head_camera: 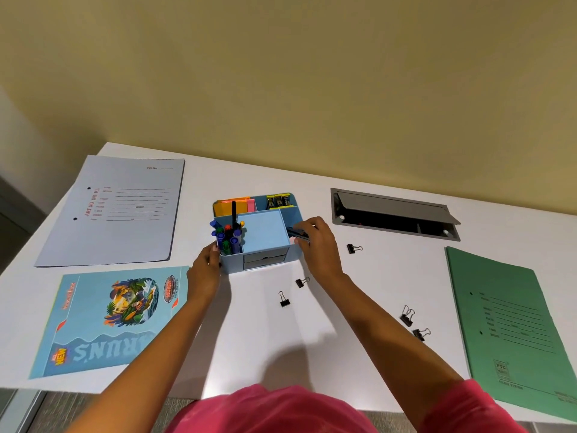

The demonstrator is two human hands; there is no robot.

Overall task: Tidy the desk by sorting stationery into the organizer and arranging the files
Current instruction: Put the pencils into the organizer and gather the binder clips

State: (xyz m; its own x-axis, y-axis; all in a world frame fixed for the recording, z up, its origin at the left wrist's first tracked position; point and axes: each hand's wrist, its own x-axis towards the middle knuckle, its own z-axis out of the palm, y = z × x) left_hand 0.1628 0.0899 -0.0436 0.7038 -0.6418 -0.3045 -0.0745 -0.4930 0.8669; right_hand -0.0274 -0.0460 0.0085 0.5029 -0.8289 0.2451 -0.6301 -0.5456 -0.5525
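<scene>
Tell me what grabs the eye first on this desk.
The blue organizer in the middle of the desk stands out first. Its left compartment is full of pens. The left hand holds its side and the right hand pinches a small dark item at its right edge. Next come the black clips scattered in front and the green file at the right.

1. Left hand [207,267]: forearm reaches forward from lower left, and the fingers and thumb are curled on the organizer's [232,265] left front corner.
2. Right hand [315,242]: forearm stretched forward from lower right, with the fingers curled and pinching a small dark item [296,234]; its kind is unclear.
3. Both forearms are bare, and a pink sleeve [487,407] shows on the right arm.
</scene>
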